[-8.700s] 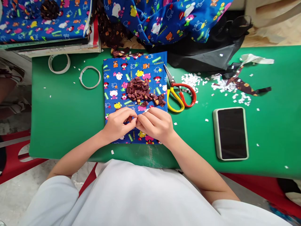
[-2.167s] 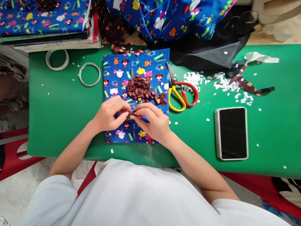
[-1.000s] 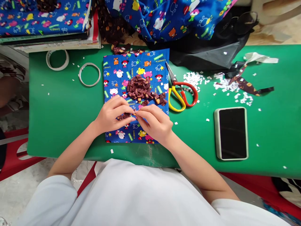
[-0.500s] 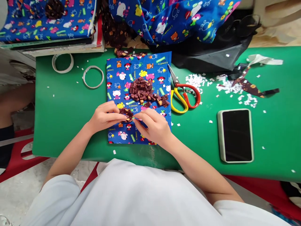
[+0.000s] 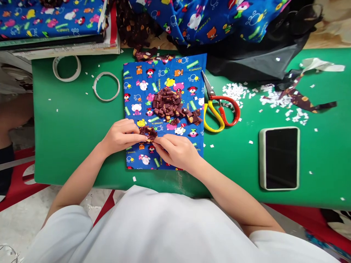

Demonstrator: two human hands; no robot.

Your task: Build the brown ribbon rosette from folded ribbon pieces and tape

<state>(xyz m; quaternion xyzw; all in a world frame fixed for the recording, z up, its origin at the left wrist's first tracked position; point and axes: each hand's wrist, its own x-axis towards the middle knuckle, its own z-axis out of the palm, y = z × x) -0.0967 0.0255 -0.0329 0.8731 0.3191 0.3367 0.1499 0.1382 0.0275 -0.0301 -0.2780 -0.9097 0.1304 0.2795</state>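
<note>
My left hand [image 5: 120, 135] and my right hand [image 5: 177, 151] meet over a blue cartoon-print cloth board [image 5: 164, 109] on the green table [image 5: 71, 124]. Both pinch a small cluster of brown patterned fabric pieces [image 5: 148, 132] between their fingertips. Just beyond lies a pile of folded brown fabric pieces [image 5: 171, 106] on the same board.
Red and yellow scissors [image 5: 219, 109] lie right of the board. A phone [image 5: 279, 157] lies face up at the right. Two tape rings [image 5: 106, 86] sit at the far left. White paper scraps [image 5: 236, 90] and a brown fabric strip [image 5: 307, 103] lie at the back right; fabric heaps line the far edge.
The brown cluster between my fingers has grown since the first frame. My hands have stayed together near the board's middle, and my head has shifted slightly, moving the scene right.
</note>
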